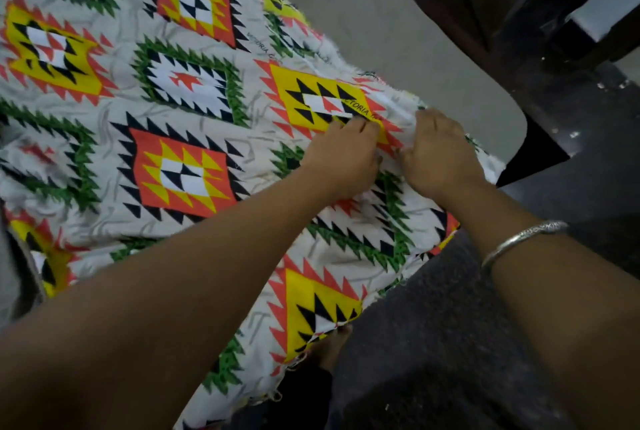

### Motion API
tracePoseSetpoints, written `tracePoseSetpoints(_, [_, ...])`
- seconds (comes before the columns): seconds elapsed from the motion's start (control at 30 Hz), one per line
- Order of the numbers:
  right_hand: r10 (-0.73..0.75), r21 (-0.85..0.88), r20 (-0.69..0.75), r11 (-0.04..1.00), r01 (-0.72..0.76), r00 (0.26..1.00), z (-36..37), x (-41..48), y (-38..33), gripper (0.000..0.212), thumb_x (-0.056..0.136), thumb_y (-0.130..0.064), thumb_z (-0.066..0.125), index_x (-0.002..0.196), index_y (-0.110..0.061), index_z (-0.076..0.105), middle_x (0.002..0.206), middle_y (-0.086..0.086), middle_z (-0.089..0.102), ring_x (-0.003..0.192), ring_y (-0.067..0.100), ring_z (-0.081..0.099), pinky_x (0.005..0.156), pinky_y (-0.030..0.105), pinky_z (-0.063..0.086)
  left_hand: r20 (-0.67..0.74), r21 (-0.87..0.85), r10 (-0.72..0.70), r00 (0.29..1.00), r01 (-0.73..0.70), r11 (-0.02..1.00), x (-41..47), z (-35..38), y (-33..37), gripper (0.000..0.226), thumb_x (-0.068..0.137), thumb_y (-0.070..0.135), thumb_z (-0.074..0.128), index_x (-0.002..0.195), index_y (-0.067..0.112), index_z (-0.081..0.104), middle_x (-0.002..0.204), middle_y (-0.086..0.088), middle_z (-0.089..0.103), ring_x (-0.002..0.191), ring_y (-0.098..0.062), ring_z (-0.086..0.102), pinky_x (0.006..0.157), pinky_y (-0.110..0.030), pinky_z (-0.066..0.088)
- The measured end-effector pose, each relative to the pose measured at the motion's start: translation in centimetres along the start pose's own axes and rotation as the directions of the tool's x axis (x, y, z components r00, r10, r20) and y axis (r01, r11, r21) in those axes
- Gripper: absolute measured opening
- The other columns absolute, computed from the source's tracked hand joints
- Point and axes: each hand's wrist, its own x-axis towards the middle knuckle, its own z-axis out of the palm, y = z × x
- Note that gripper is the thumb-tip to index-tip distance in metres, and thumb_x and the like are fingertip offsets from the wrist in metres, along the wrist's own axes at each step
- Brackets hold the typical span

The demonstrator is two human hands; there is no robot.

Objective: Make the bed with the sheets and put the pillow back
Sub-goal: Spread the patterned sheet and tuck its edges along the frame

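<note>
My forearms [138,308] extend forward; left hand [343,156] and right hand [438,152] fingers pinch the white geometric-print sheet [190,100] near the grey mattress [398,41] corner. Sheet spread, apparently untucked; pillow unseen, pending.

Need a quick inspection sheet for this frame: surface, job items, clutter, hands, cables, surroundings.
Surface: mattress, bare grey along its far edge and corner.
Job's things: patterned sheet spread over most of the mattress, wrinkled, near edge hanging over the side; pillow not in view.
Clutter: nothing seen.
Grippers: left hand pinches the sheet near the corner; right hand grips a bunched fold beside it; silver bangle on the right wrist.
Cables: nothing seen.
Surroundings: dark floor; dark furniture at top right, too blurred to identify; a bare foot below the sheet's hanging edge.
</note>
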Motion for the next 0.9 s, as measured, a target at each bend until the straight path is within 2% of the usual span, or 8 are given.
tracePoseSetpoints(0.13, [0.05,-0.031,0.03,0.998,-0.049,0.998,-0.5,2.1,1.1,0.078,0.084,-0.038,0.061,0.145,-0.007,0.023,0.147,0.019,0.028,0.132,0.036,0.029,0.108,0.041,0.026,0.081,0.021,-0.022,0.996,0.021,1.0,4.5,-1.1,0.9,0.075,0.09,0.027,0.051,0.15,0.015,0.007,0.134,-0.016,0.043,0.12,-0.037,0.045,0.088,-0.046,0.043])
tracePoseSetpoints(0.23, [0.058,-0.05,0.07,0.997,-0.055,0.996,-1.1,3.0,1.5,0.068,0.08,-0.03,0.067,0.134,-0.005,0.034,0.128,0.022,0.043,0.114,0.039,0.047,0.091,0.04,0.039,0.205,0.009,0.008,0.979,-0.01,1.0,6.8,-1.7,1.4,0.092,0.083,0.031,0.059,0.151,0.023,-0.003,0.117,-0.016,0.054,0.107,-0.034,0.054,0.077,-0.039,0.046])
tracePoseSetpoints(0.37, [0.047,0.149,0.295,0.984,-0.094,0.954,-2.0,4.6,2.7,0.033,0.085,-0.021,0.063,0.112,-0.002,0.055,0.109,0.023,0.061,0.096,0.035,0.058,0.067,0.028,0.036,0.268,0.073,0.008,0.963,-0.028,0.997,8.2,-2.6,2.5,0.065,0.082,0.031,0.062,0.137,0.016,0.031,0.113,-0.012,0.058,0.098,-0.031,0.055,0.07,-0.036,0.044])
tracePoseSetpoints(0.47, [-0.028,0.311,0.325,0.947,-0.079,0.945,-3.1,5.2,3.8,0.005,0.087,-0.008,0.054,0.089,-0.006,0.058,0.085,0.019,0.058,0.08,0.027,0.05,0.055,0.031,0.032,0.208,0.111,0.031,0.978,-0.055,0.992,9.0,-3.3,3.5,0.034,0.084,0.028,0.06,0.113,0.01,0.054,0.111,-0.014,0.06,0.105,-0.034,0.057,0.073,-0.037,0.044])
tracePoseSetpoints(0.57, [-0.012,0.489,0.196,0.868,-0.087,0.981,-4.0,5.6,6.1,0.012,0.087,-0.014,0.06,0.091,-0.003,0.059,0.084,0.014,0.057,0.084,0.026,0.053,0.065,0.036,0.037,0.036,0.118,0.065,0.997,-0.069,0.991,9.8,-4.4,5.1,0.031,0.087,0.021,0.055,0.114,0.008,0.054,0.117,-0.017,0.058,0.111,-0.036,0.054,0.081,-0.038,0.043])
tracePoseSetpoints(0.7, [0.089,0.377,-0.098,0.925,-0.046,0.991,-5.0,5.8,10.0,0.012,0.086,-0.023,0.062,0.094,-0.014,0.062,0.086,0.016,0.062,0.085,0.034,0.056,0.066,0.032,0.037,-0.093,-0.019,0.115,0.989,-0.118,0.993,11.7,-4.0,8.0,0.041,0.092,0.016,0.047,0.13,0.004,0.038,0.115,-0.02,0.058,0.106,-0.036,0.054,0.069,-0.037,0.035])
tracePoseSetpoints(0.8, [0.108,0.194,-0.009,0.975,-0.104,0.994,-4.4,5.2,12.6,0.041,0.083,-0.038,0.054,0.112,-0.011,0.063,0.107,0.028,0.061,0.099,0.046,0.057,0.08,0.043,0.046,-0.005,-0.133,0.119,0.993,-0.119,0.984,12.8,-2.5,9.5,0.058,0.093,0.022,0.051,0.142,0.008,0.025,0.118,-0.019,0.054,0.107,-0.035,0.053,0.071,-0.035,0.038])
tracePoseSetpoints(0.9, [0.05,0.167,0.04,0.984,-0.056,0.998,-3.9,4.7,13.6,0.047,0.082,-0.044,0.048,0.106,-0.006,0.061,0.104,0.031,0.061,0.097,0.047,0.057,0.078,0.045,0.047,-0.015,-0.073,0.114,0.993,-0.115,0.991,12.9,-1.4,10.2,0.069,0.09,0.022,0.054,0.148,0.015,0.017,0.122,-0.017,0.049,0.112,-0.034,0.049,0.075,-0.034,0.038])
